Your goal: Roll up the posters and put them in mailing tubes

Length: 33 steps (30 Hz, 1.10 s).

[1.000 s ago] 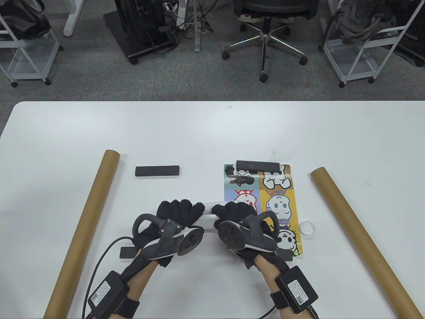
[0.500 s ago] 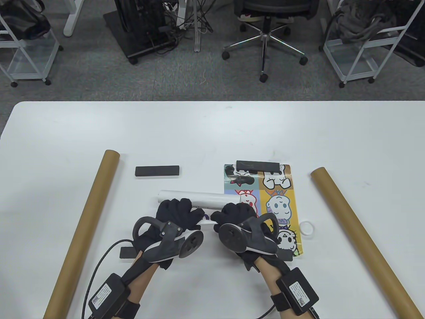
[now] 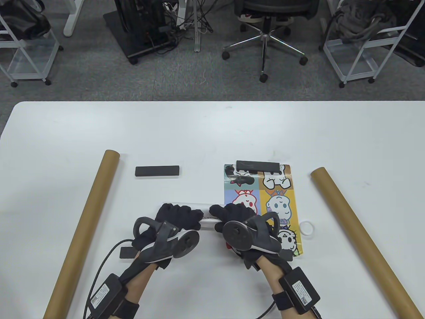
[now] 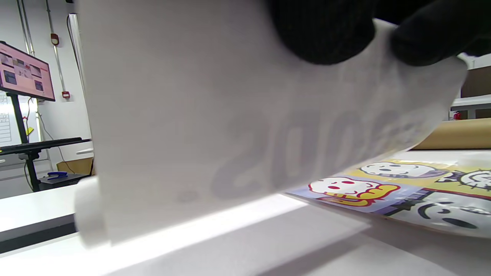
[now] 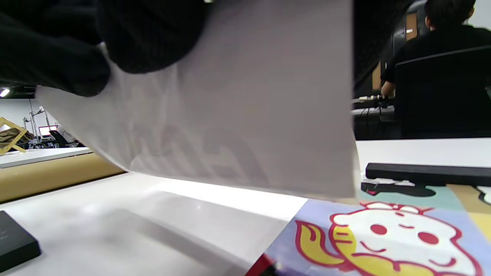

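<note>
Both hands are gripping the white rolled poster [image 3: 206, 217] from above — the left hand [image 3: 177, 217] is curling over its left part and the right hand [image 3: 234, 216] over its right part, gloved fingers [image 4: 322, 34] wrapping down the far face of the paper, as both wrist views are showing. The roll is lying near the table's [image 3: 212, 133] near-middle, long axis running left to right, with its right end overlapping the left edge of the flat cartoon poster [image 3: 275, 199], which a black weight bar [image 3: 258, 165] is pinning at its far end. Two brown mailing tubes are lying well apart from the roll: the left tube [image 3: 89, 219] and the right tube [image 3: 355, 226], each running near to far — roughly crosswise to the roll. Judging from this, the roll is still being tightened, and loading will be calling for a turn to line its axis with a tube mouth. The left hand is nearer the left tube, the right hand nearer the right one.
</note>
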{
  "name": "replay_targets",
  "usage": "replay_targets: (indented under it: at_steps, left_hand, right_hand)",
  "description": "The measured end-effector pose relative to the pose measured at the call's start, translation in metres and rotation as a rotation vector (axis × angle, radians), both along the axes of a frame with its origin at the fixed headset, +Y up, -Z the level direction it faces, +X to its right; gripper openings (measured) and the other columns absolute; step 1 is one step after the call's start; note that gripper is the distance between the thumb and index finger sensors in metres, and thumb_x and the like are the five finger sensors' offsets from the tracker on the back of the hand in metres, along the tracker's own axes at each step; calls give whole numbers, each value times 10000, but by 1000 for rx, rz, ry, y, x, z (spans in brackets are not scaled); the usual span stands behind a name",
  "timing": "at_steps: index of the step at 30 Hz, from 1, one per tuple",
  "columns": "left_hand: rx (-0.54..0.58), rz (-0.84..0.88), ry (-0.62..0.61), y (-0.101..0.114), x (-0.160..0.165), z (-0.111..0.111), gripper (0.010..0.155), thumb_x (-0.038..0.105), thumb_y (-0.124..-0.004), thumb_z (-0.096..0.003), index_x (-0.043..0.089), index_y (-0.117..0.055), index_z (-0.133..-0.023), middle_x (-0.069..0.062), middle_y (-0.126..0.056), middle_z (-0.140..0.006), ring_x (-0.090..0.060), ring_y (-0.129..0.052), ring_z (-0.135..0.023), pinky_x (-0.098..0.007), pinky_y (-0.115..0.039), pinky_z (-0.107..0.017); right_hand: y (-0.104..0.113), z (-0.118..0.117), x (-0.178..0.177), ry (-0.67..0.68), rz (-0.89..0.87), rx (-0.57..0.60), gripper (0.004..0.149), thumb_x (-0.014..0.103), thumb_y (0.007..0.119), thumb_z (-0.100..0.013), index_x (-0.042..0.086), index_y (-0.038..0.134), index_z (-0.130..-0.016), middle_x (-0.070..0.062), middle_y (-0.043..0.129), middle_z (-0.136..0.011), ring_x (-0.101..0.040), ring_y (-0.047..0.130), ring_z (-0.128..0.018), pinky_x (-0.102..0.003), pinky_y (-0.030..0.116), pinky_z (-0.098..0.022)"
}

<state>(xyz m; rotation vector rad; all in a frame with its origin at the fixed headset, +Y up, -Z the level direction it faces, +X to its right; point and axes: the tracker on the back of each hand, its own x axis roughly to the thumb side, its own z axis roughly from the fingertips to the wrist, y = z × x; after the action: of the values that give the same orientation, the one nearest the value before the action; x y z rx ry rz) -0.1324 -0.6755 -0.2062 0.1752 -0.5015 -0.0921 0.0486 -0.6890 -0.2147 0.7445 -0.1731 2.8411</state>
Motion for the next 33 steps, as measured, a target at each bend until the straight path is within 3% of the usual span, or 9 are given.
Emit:
replay_targets:
  at_steps: [3,7,11,17,20,24,28,30,33]
  left_hand:
    - [17,-29,24,0,1,0,430,452,-676,-508,380,-825,-905,28,-830,-978,-225,-913,-766,-518,-726,-760]
    - [43,-28,25,2,2,0,478,442,-682,-508,362,-808,-962,95,-935,-842,-166,-991,-658,-454,-802,-717]
    - [63,-14,29,2,0,-2,499,424,-672,-512,356,-768,-997,106,-993,-754,-133,-1040,-559,-415,-859,-660]
    - [75,-70,10,4,-2,-2,465,431,-554,-543,350,-705,-976,99,-926,-705,-130,-927,-471,-435,-824,-638]
    - [43,-65,9,5,-3,-3,474,569,-699,-450,363,-720,-876,117,-897,-660,-127,-901,-458,-437,-813,-639]
    - [34,-113,6,3,-1,-2,321,564,-812,-416,358,-815,-661,136,-935,-579,-143,-959,-494,-466,-814,-686]
    - [36,-142,-11,-1,0,1,301,540,-779,-466,385,-861,-711,113,-983,-701,-184,-1003,-609,-489,-792,-722]
    - [63,-168,-20,-3,3,4,367,527,-762,-478,410,-849,-815,101,-980,-824,-183,-1017,-702,-490,-783,-740]
    - [65,-189,-9,-5,6,5,432,516,-718,-498,411,-820,-905,57,-844,-970,-227,-908,-810,-516,-724,-772]
  right_hand:
    - [2,2,-1,-20,29,33,495,384,777,-399,198,792,-857,14,963,-654,-220,1012,-495,-496,893,-522]
    - [4,1,-1,-54,48,76,523,383,799,-378,163,809,-852,22,1019,-629,-191,1087,-461,-452,958,-465]
    - [0,1,-3,-40,74,31,481,301,711,-455,178,728,-920,-13,937,-723,-248,999,-573,-530,857,-566]
    - [0,1,-5,12,91,-43,473,314,575,-535,146,588,-977,-61,805,-729,-303,845,-538,-634,705,-629]
    - [0,2,-6,15,110,-32,642,499,691,-442,168,567,-978,-29,780,-723,-278,833,-535,-631,703,-637]
    - [0,5,-12,4,134,29,474,400,769,-431,242,685,-870,20,841,-637,-244,879,-476,-594,755,-619]
    - [-3,4,-12,27,116,-18,384,379,757,-459,236,757,-815,-2,877,-608,-247,900,-445,-602,772,-599]
    - [-4,6,-11,14,109,-28,382,373,752,-462,228,770,-815,-16,883,-616,-265,902,-458,-614,760,-607]
    - [-7,5,-10,4,128,-17,397,366,723,-468,232,788,-836,-35,896,-730,-333,926,-599,-631,732,-627]
